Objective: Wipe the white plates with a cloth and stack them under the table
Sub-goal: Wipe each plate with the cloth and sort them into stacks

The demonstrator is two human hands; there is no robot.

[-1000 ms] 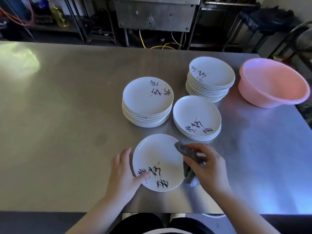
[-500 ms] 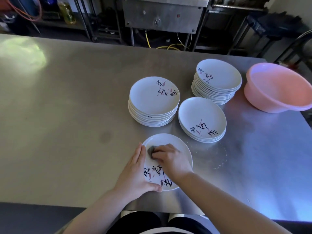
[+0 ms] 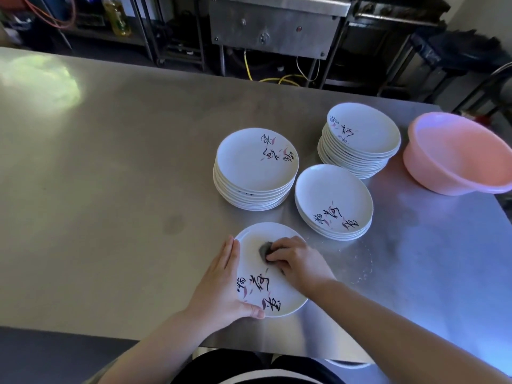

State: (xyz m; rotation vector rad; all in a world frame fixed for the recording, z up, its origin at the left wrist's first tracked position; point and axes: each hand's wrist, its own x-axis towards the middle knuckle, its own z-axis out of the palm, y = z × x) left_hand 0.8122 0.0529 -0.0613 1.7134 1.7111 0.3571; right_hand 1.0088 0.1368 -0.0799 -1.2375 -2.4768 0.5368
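A single white plate (image 3: 266, 289) with black and pink brush writing lies on the steel table (image 3: 110, 189) near its front edge. My left hand (image 3: 221, 286) holds the plate's left rim, thumb over the near rim and fingers straight along the edge. My right hand (image 3: 297, 263) grips a small grey cloth (image 3: 264, 249) and presses it on the plate's far half. Three stacks of the same plates stand behind: a tall stack in the middle (image 3: 256, 167), a low stack to its right (image 3: 333, 202), a tall stack at the back right (image 3: 360, 137).
A pink plastic basin (image 3: 457, 153) sits at the table's right end beside the back stack. Beyond the far edge stand a metal appliance (image 3: 277, 20), dark racks and yellow cables on the floor. My lap shows below the table's near edge.
My right hand carried the cloth from the plate's right rim onto its middle and rubs there. My left hand shifted from lying flat beside the plate to clasping its left rim.
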